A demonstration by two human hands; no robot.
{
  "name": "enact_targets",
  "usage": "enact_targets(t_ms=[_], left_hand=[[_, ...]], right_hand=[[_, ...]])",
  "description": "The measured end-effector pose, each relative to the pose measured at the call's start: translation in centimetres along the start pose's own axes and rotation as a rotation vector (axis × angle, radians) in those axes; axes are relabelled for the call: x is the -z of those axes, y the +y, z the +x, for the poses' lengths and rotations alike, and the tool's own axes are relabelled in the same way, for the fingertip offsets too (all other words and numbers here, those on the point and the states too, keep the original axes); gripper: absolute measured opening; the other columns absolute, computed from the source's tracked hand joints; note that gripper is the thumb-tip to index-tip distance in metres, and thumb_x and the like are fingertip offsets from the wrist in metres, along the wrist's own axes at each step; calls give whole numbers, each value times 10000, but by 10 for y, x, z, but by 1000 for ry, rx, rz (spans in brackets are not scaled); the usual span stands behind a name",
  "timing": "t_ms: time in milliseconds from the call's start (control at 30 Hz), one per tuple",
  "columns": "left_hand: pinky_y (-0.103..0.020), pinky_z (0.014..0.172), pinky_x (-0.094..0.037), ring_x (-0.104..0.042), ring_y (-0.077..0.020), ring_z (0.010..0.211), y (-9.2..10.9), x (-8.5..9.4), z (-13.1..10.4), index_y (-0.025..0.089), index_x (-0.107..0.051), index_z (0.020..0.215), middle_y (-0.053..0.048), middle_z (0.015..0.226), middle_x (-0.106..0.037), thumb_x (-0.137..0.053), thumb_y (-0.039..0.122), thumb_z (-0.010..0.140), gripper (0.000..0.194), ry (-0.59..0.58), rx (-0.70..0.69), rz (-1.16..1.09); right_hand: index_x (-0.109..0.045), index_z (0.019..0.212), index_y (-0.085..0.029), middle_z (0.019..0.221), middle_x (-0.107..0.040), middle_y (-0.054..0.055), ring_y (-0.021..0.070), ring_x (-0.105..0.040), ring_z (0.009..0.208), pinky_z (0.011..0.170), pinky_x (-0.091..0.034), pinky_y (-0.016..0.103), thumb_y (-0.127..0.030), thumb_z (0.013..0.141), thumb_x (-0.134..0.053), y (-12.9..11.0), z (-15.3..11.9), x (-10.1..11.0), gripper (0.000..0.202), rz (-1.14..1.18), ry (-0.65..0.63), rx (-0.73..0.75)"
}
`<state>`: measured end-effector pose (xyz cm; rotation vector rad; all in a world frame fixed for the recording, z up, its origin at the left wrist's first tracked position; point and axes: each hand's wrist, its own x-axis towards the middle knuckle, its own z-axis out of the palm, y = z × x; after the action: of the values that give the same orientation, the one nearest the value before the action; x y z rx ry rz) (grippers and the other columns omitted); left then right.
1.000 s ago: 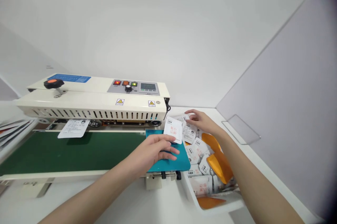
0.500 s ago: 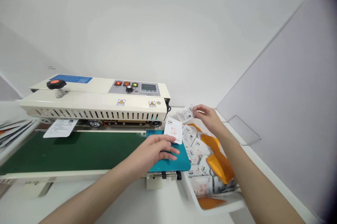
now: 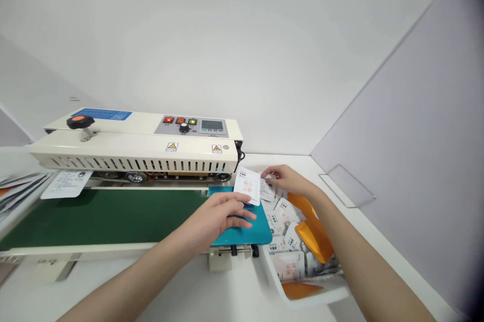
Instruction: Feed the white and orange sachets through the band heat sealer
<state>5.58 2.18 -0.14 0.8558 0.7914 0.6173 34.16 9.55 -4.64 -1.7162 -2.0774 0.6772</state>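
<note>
Finger and thumb of the right hand pinch nearly closed on the upper edge of a small printed pouch, over the back left corner of a white bin. Left-hand fingers are loosely spread; the left hand rests its index finger on the front edge of a red-lettered pouch, though its thumb is hidden, so I cannot tell whether it grips or only presses. That pouch lies over the back right corner of a teal plate, at the right end of a green belt. White and orange pouches fill the bin, near the counter's right side. Another pouch sticks out beneath the sealing machine's front edge, near its left end, above the belt.
</note>
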Motion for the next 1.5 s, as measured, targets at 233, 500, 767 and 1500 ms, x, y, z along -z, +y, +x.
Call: enact_targets(t_ms=[233,500,767,1500], left_hand=[[-313,797,-537,-662,-211,909,-2,-1,-5,60,-609,1066,-185,1008,-673,-508,136,867,237,43,-22,-17],[-351,892,-521,-663,-239,960,-2,0,-17,46,-599,1117,-204,1131,-645,-526,153,870,279,100,-101,-109],[-362,939,-521,-630,-269,1069,-6,14,-24,96,-620,1137,-170,1240,-602,-572,237,874,302,125,-176,-154],[-353,1003,-437,-611,-222,1090,-9,5,-3,227,-634,1166,-92,1243,-615,-614,362,840,353,-36,-20,136]], right_hand=[[-707,896,-201,925,-714,25,170,-610,729,693,-469,276,-178,751,-521,-3,-2,2,237,52,1,47],[-715,896,-214,938,-716,27,184,-649,807,728,-489,268,-164,761,-535,1,-1,1,231,74,6,34],[-706,903,-201,869,-710,26,172,-618,710,653,-472,261,-195,743,-538,-3,-3,8,231,94,68,-4],[-660,1116,-191,1002,-716,79,206,-658,910,818,-504,363,-340,756,-732,-46,-18,10,396,821,-242,132]])
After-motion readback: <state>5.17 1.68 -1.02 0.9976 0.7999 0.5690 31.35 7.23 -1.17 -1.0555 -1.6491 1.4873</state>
